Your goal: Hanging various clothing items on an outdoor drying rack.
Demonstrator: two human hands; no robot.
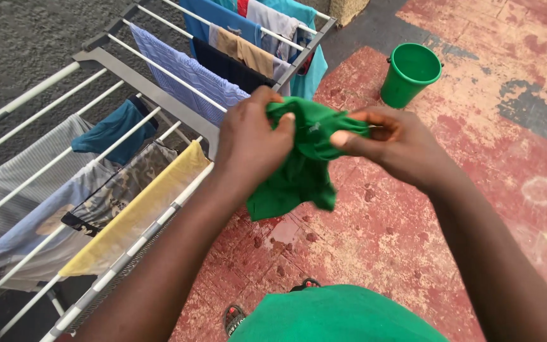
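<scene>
Far left: drying rack (pixel 144 82), grey frame with white rails, angled from bottom left up to top centre. Lower section carries a grey striped garment (pixel 14 180), a pale blue-grey piece (pixel 30 237), a teal garment (pixel 112 130) draped over one rail, a camouflage-print piece (pixel 121 187), and a yellow cloth (pixel 137 212) hanging over the outer rail nearest the person. Upper section carries a blue-and-white striped shirt (pixel 185 73), a dark navy item (pixel 232 69), a tan item (pixel 245 52), plus blue and grey clothes behind those, packed close together. Centre: left hand (pixel 248 142) closed tight, fingers curled, gripping the left side of a green garment (pixel 302 164). Garment is bunched between both hands, held in the air just beside the rack's outer edge, lower part hanging loose below the hands, not touching a rail. Right hand (pixel 394 142) pinches the garment's upper right edge, thumb against fingertips, other fingers partly curled. Both forearms come up from the bottom of the frame. Below: person's green shirt at bottom edge, a sandalled foot (pixel 235 316) just beside it. Ground is worn red paving (pixel 476 145) with flaked patches. Upper right: green bucket (pixel 409 73) standing upright on the paving, well apart from the hands.
</scene>
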